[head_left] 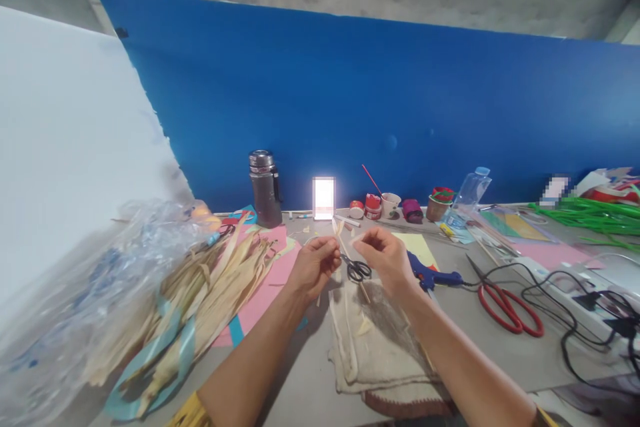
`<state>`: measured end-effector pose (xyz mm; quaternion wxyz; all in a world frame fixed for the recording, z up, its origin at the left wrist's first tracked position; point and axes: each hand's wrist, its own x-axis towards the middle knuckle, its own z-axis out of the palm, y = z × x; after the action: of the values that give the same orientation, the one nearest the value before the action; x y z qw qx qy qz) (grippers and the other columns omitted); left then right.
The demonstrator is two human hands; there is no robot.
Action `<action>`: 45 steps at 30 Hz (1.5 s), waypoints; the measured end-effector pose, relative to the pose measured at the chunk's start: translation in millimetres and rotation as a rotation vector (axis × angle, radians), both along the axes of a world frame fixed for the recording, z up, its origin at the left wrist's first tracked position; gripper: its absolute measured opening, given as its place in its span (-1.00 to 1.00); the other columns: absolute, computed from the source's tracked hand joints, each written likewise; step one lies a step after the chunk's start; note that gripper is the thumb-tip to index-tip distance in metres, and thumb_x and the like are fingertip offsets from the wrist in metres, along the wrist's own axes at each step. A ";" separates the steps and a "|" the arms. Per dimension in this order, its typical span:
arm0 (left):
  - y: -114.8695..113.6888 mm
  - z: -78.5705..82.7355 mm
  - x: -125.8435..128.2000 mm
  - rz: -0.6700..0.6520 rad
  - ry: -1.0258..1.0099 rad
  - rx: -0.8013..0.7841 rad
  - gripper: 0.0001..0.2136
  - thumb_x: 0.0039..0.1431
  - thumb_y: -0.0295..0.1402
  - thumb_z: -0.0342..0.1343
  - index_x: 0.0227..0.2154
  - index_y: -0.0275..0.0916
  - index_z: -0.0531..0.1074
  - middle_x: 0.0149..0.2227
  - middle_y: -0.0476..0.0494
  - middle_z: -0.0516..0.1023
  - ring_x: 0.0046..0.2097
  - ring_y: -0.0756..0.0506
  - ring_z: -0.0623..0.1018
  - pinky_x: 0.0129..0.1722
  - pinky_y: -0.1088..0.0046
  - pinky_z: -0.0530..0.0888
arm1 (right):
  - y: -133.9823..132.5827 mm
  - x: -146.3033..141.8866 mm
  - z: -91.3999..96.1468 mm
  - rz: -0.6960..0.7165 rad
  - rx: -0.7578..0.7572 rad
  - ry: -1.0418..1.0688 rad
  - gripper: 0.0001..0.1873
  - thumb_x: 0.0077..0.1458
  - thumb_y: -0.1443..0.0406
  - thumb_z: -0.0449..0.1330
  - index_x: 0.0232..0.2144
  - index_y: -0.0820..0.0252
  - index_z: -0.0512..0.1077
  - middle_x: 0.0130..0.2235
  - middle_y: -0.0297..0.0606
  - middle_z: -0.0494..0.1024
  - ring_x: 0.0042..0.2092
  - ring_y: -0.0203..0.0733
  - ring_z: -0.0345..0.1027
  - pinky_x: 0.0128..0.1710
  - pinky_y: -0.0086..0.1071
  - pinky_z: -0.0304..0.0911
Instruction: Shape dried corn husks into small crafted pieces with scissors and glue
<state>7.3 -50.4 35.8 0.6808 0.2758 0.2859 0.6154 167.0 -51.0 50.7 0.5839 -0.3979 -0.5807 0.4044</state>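
My left hand [314, 265] is closed in a pinch on a thin pale strip [336, 227] that stands up from its fingers. My right hand [384, 259] is close beside it, fingers pinched on another small pale piece [356, 238]. Both hands hover over a folded beige cloth [373, 347] on the grey table [500, 353]. Small black scissors [357, 271] lie on the cloth just between and below my hands, beside a thin wooden stick [364, 290].
A heap of dried husk strips [210, 287] lies on pink paper to the left, beside a clear plastic bag [85, 293]. A blue glue gun [433, 276], red scissors [507, 310] and black cables [575, 307] are to the right. A flask [265, 188], a lit phone [323, 197], cups and a bottle line the blue backboard.
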 end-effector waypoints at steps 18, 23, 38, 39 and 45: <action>-4.9 2.1 2.4 0.043 0.122 0.086 -0.66 -0.31 -0.28 0.53 -0.50 -0.29 0.52 -0.52 0.02 0.49 -0.49 0.08 0.46 -0.49 0.58 0.40 | -4.9 -9.8 0.4 0.085 -0.253 0.171 -0.70 -0.14 0.11 0.37 -0.52 0.25 0.50 -0.64 -0.44 0.24 -0.58 -0.41 -0.03 -0.61 -0.48 -0.19; -5.9 2.0 3.0 0.003 0.072 0.029 -0.62 -0.36 -0.31 0.55 -0.48 -0.31 0.51 -0.50 0.02 0.50 -0.51 0.10 0.45 -0.50 0.60 0.40 | -3.1 -8.0 -1.8 -0.013 -0.142 0.084 -0.70 -0.07 0.09 0.33 -0.50 0.25 0.53 -0.64 -0.43 0.24 -0.57 -0.39 -0.01 -0.59 -0.45 -0.14; -8.5 3.1 6.0 0.065 0.132 0.093 -0.65 -0.33 -0.36 0.53 -0.48 -0.29 0.49 -0.51 0.04 0.48 -0.48 0.07 0.46 -0.47 0.57 0.37 | -3.7 -11.0 -0.2 -0.097 -0.098 0.003 -0.71 -0.06 0.10 0.31 -0.53 0.23 0.52 -0.63 -0.41 0.27 -0.55 -0.35 0.02 -0.55 -0.41 -0.06; -8.1 2.5 6.0 0.073 0.143 0.115 -0.66 -0.32 -0.36 0.52 -0.47 -0.29 0.49 -0.50 0.04 0.48 -0.48 0.07 0.45 -0.47 0.56 0.36 | -3.6 -11.2 0.2 -0.108 -0.102 -0.001 -0.71 -0.07 0.10 0.31 -0.54 0.23 0.52 -0.63 -0.41 0.27 -0.55 -0.35 0.02 -0.55 -0.41 -0.06; -1.0 -7.7 4.3 0.098 0.240 0.182 -0.67 -0.22 -0.34 0.48 -0.34 -0.26 0.54 -0.51 0.02 0.50 -0.50 0.07 0.42 -0.45 0.53 0.33 | -4.9 -11.4 2.9 -0.110 -0.121 -0.036 -0.73 -0.07 0.13 0.29 -0.58 0.22 0.49 -0.64 -0.43 0.25 -0.56 -0.35 0.01 -0.55 -0.41 -0.08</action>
<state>11.6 -51.4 28.1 0.5829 0.3936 0.3215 0.6340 155.6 -55.8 53.6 0.5696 -0.4709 -0.5430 0.3987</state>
